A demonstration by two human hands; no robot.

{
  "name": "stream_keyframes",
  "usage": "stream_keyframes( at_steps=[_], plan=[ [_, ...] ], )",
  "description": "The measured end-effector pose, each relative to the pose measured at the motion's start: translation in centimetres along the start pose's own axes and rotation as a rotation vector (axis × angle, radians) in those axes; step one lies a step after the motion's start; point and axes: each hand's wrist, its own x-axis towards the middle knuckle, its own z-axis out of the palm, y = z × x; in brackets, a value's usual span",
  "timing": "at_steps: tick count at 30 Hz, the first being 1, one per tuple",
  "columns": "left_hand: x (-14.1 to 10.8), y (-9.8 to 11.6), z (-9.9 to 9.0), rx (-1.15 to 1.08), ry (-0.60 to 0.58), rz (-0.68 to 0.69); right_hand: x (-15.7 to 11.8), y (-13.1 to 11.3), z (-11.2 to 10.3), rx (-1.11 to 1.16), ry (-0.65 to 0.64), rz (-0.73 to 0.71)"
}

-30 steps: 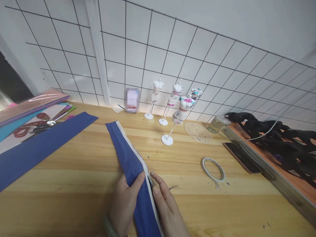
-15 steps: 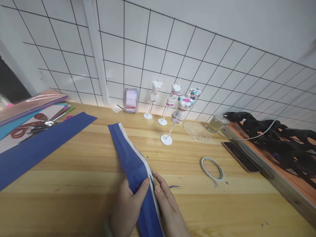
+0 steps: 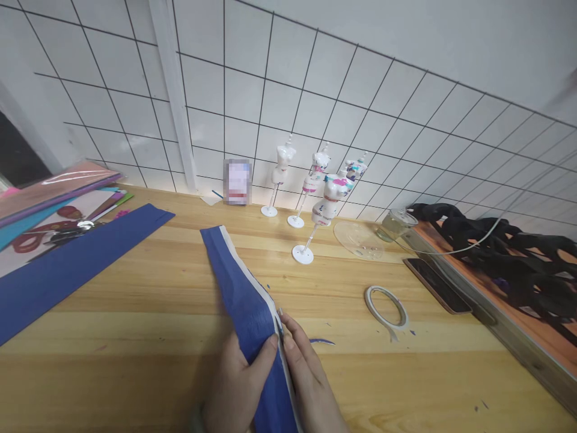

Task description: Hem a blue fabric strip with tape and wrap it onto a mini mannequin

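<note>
A long blue strip [image 3: 243, 294] with a white band along its right edge runs from mid-table down between my hands. My left hand [image 3: 241, 376] grips the strip, thumb on top and the other fingers hidden underneath. On the white edge, my right hand [image 3: 309, 373] is closed, thumb and finger pinched beside a small dark, thin object that is mostly hidden. A thin blue scrap [image 3: 322, 341] lies just right of my right hand.
Another blue strip [image 3: 81, 264] lies at left by red-handled scissors [image 3: 27, 242] and coloured sheets. Small white mannequins [image 3: 327, 201] stand at the back. At right are a tape roll [image 3: 368, 300], a phone [image 3: 437, 285], a glass jar [image 3: 396, 225] and black objects [image 3: 541, 264].
The blue strip and both hands have shifted slightly to the right. Both hands keep their hold along the white edge.
</note>
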Motion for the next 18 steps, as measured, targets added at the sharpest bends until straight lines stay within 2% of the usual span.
stream_keyframes(
  at_steps=[14, 18],
  plan=[
    [-0.15, 0.06, 0.03, 0.021, 0.013, -0.009, -0.08, 0.03, -0.04, -0.049, 0.003, -0.018],
    [-0.19, 0.13, 0.11, -0.054, 0.005, -0.056, -0.01, 0.14, -0.25, -0.07, -0.008, -0.042]
  ],
)
